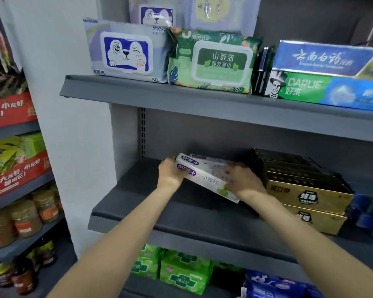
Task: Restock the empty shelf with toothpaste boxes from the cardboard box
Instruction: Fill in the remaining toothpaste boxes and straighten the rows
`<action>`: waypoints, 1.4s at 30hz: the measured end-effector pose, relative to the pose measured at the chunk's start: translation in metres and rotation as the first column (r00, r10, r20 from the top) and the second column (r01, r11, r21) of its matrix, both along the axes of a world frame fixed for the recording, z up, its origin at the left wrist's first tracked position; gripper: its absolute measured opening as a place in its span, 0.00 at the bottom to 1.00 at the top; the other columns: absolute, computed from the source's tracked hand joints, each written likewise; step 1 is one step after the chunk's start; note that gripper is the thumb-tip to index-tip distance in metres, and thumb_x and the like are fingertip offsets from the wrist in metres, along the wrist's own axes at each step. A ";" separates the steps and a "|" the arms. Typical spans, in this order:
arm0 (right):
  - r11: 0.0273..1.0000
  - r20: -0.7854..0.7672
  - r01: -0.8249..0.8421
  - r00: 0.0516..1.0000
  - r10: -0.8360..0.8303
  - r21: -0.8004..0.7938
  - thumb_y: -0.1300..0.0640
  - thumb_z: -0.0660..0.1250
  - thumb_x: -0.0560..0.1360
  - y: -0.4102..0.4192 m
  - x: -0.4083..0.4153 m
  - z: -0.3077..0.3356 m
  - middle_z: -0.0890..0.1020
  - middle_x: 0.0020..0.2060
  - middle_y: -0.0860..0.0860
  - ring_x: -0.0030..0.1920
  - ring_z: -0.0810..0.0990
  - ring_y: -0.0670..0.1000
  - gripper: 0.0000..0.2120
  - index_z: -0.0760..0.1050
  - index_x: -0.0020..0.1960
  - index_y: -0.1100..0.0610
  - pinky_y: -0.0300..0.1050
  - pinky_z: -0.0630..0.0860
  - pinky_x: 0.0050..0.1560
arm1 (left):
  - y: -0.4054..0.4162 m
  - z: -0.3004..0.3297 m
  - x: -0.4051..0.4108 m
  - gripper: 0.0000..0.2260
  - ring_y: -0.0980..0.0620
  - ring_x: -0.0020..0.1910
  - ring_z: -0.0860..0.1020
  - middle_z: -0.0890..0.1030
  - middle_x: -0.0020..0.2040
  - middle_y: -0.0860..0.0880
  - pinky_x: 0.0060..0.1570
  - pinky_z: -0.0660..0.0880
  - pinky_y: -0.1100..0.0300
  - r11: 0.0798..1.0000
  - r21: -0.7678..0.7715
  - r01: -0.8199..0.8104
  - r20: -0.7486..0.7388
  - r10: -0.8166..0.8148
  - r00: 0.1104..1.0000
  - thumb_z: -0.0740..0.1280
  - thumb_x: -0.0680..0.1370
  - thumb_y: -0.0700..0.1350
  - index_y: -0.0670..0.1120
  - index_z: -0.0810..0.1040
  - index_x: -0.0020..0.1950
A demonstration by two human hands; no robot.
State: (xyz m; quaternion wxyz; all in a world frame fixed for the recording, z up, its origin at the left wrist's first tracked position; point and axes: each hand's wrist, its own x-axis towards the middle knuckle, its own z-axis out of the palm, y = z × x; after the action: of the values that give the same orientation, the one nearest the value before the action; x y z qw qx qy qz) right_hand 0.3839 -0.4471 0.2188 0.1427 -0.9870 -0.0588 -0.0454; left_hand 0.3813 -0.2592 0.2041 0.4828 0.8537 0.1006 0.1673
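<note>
Gray shelf [138,203]: my left hand [170,172] and right hand [243,179] grip white toothpaste boxes [205,176] left of gold boxes [306,190].

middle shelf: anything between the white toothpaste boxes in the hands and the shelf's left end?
Nothing; in the head view that stretch of the middle shelf is bare dark surface from the white toothpaste boxes to the left end. The left hand holds their left end.

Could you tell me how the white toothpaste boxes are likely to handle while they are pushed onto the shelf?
The white toothpaste boxes look like stiff, flat-sided cartons, so they probably slide rather than roll. The left hand and right hand grip their ends, suggesting they are light. Being long and narrow, they may skew against the gold boxes.
</note>
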 end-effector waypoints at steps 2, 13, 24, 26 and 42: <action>0.990 0.067 0.017 0.998 -0.008 -0.138 0.66 0.60 0.74 0.009 0.013 -0.003 0.70 0.63 0.61 0.63 0.71 0.62 0.21 0.68 0.67 0.59 0.52 0.73 0.60 | -0.004 -0.006 0.021 0.13 0.42 0.60 0.75 0.79 0.57 0.39 0.52 0.69 0.62 1.000 0.013 0.001 0.024 -0.001 1.000 0.69 0.74 0.38 0.36 0.74 0.57; 0.902 0.095 0.164 0.986 -0.138 -0.399 0.67 0.56 0.78 0.006 0.065 -0.019 0.62 0.67 0.61 0.66 0.66 0.63 0.21 0.63 0.71 0.61 0.55 0.68 0.64 | -0.021 -0.024 0.090 0.31 0.43 0.67 0.70 0.73 0.65 0.40 0.61 0.68 0.57 0.985 0.073 0.157 -0.190 -0.140 0.972 0.75 0.71 0.50 0.38 0.66 0.65; 0.926 0.022 0.121 0.992 -0.121 -0.356 0.65 0.56 0.77 -0.001 0.070 -0.047 0.54 0.73 0.64 0.73 0.56 0.65 0.30 0.48 0.76 0.59 0.59 0.55 0.73 | -0.019 -0.028 0.086 0.27 0.46 0.65 0.72 0.74 0.65 0.44 0.56 0.66 0.64 0.954 0.030 0.300 -0.214 -0.286 0.934 0.70 0.74 0.41 0.41 0.60 0.67; 0.943 0.075 0.128 0.991 -0.110 -0.307 0.65 0.56 0.77 0.003 0.061 -0.044 0.54 0.74 0.61 0.74 0.53 0.63 0.31 0.48 0.76 0.60 0.56 0.54 0.74 | -0.018 -0.028 0.082 0.31 0.47 0.66 0.71 0.73 0.65 0.45 0.58 0.66 0.64 0.936 0.024 0.350 -0.203 -0.339 0.919 0.70 0.74 0.41 0.42 0.58 0.71; 0.980 0.078 -0.111 0.992 0.099 0.163 0.60 0.60 0.76 0.012 -0.143 -0.031 0.80 0.57 0.56 0.58 0.78 0.58 0.16 0.75 0.62 0.53 0.51 0.75 0.56 | -0.023 -0.013 -0.138 0.10 0.43 0.59 0.76 0.78 0.59 0.45 0.53 0.70 0.53 0.604 0.773 0.194 -0.025 -0.277 0.960 0.59 0.78 0.42 0.45 0.74 0.58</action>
State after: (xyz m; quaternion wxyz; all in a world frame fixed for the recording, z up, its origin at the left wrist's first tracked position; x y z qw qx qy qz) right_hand 0.2409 -0.4350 0.1878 0.2251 -0.9648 -0.1116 -0.0771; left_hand 0.2433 -0.2824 0.1907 0.0961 0.9737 -0.1172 0.1703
